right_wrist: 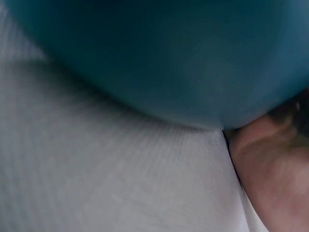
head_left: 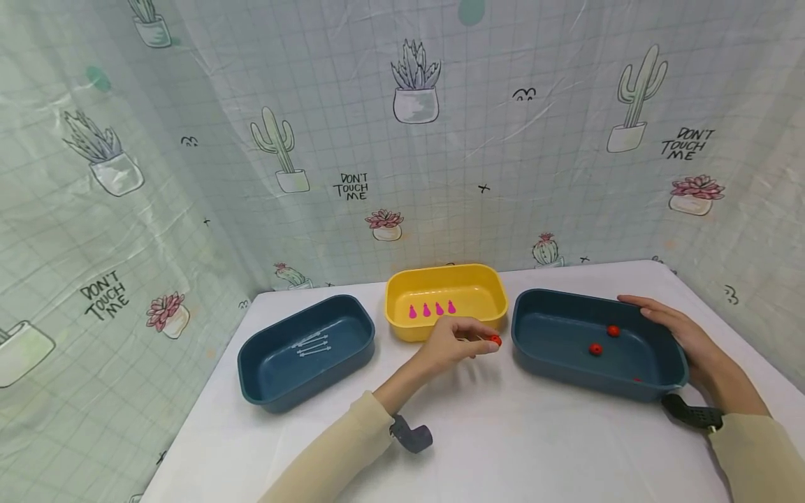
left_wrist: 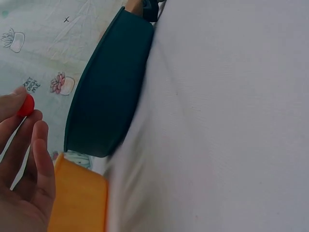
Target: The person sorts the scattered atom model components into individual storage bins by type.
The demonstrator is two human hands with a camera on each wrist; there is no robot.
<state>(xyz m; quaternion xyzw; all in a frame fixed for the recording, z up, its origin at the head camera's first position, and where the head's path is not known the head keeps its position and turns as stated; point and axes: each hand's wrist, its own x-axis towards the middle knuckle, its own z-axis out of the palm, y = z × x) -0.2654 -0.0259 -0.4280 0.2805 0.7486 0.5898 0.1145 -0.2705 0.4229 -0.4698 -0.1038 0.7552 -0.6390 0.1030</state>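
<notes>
My left hand [head_left: 448, 344] pinches a small round red bead [head_left: 495, 340] between thumb and fingertips, over the table between the yellow bin [head_left: 409, 335] and the right blue bin [head_left: 585, 384]. In the left wrist view the red bead [left_wrist: 27, 105] sits between thumb and fingers, the other fingers loosely bent. At the far right corner of that blue bin, my right hand [head_left: 692, 339] holds the rim. Inside lie two more red beads, one nearer the middle [head_left: 595, 349] and one farther back [head_left: 613, 330]. A sliver of red shows by the near wall.
Several pink pear-shaped pieces [head_left: 426, 310] stand in a row in the yellow bin. Another blue bin [head_left: 302, 395] at the left holds several thin pale rods [head_left: 314, 345] with knobbed ends. A printed curtain [head_left: 440, 161] hangs behind the white table [head_left: 503, 447].
</notes>
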